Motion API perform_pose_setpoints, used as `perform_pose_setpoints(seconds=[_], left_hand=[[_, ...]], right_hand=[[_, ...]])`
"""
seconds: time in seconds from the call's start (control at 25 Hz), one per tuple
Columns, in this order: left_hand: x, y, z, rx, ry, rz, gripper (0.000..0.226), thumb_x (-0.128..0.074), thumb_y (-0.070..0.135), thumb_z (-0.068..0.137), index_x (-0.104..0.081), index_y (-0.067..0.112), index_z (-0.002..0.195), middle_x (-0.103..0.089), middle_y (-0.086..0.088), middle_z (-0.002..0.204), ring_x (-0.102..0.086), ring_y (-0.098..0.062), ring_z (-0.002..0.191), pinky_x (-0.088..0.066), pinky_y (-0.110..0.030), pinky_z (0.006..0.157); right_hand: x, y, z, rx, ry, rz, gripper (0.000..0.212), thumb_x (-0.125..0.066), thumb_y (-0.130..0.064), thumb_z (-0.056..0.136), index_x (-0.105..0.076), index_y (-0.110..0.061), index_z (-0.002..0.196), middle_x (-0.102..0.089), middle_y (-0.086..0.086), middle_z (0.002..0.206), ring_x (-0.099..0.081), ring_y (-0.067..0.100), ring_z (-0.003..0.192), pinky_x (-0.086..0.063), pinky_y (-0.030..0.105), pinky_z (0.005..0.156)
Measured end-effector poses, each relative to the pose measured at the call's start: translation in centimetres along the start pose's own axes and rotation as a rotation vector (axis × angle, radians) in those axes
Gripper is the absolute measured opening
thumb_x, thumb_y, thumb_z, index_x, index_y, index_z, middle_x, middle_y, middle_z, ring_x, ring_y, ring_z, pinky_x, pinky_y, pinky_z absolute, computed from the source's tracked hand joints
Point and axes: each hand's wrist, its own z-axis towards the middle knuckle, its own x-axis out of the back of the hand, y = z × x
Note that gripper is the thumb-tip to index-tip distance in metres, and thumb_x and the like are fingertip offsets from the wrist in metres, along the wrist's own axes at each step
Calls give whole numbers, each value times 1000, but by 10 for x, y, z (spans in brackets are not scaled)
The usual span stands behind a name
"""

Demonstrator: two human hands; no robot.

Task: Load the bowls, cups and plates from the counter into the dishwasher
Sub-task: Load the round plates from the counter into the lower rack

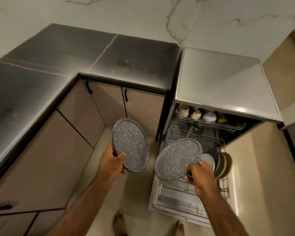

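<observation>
The person's bare feet (119,223) are standing just in front of the open dishwasher (225,79), and both forearms are reaching out above them, each hand carrying one plate. The left hand (111,163) is gripping the left speckled plate (130,145) by its near rim, thumb curled over the face and fingers behind. It is holding the plate tilted up to the left of the dishwasher, apparently keeping it out of the way while it waits its turn. The right hand (200,174) is clasping the right speckled plate (177,159) at its lower edge and hanging it above the dishwasher's pulled-out lower rack (224,183). That plate is tilting on edge, probably so that it can be slipped between the tines beside the upright plates (218,162) standing at the rack's right side. Patterned cups (184,110) are sitting further inside the dishwasher, in the upper rack (211,122), where small ware belongs
</observation>
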Motion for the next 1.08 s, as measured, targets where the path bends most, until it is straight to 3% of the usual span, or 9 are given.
perform_pose_setpoints(seconds=[0.2,0.36,0.52,0.68,0.8,1.08], left_hand=[[-114,-46,-31,81,12,30,49,-56,-7,92,-48,23,129,-66,-5,111,-70,-25,81,-59,-37,46],[-183,-110,-23,161,33,88,47,-56,-5,90,-51,30,121,-68,-2,107,-73,-25,75,-62,-48,52],[-235,-179,11,181,16,137,47,-56,-3,89,-52,27,125,-68,-1,112,-72,-24,84,-63,-50,54],[-276,-248,54,166,-9,129,50,-56,-1,91,-51,36,123,-66,-1,119,-73,-26,91,-63,-53,56],[-303,-285,84,130,-9,135,47,-55,-1,91,-51,31,124,-67,5,114,-74,-17,75,-63,-51,56],[-341,-327,127,52,-28,73,47,-54,-1,92,-51,31,127,-69,13,107,-73,-16,75,-62,-41,57]], right_hand=[[91,77,52,-49,61,-92,27,-59,6,82,-68,-17,92,-72,9,87,-66,25,75,-59,39,61],[127,136,109,-115,177,-142,32,-61,3,85,-67,-25,99,-72,2,95,-69,26,86,-63,48,72],[132,195,186,-88,224,-201,37,-62,-1,86,-67,-26,113,-70,-7,101,-67,21,94,-61,50,83],[114,245,274,-10,315,-266,28,-64,-10,89,-65,-22,114,-70,-5,97,-68,20,92,-61,49,81],[97,265,340,100,387,-338,23,-63,-15,95,-63,-17,117,-69,-1,99,-68,21,91,-62,46,81],[77,285,438,369,487,-428,47,-63,-18,96,-53,-19,142,-68,0,127,-65,16,113,-56,35,97]])
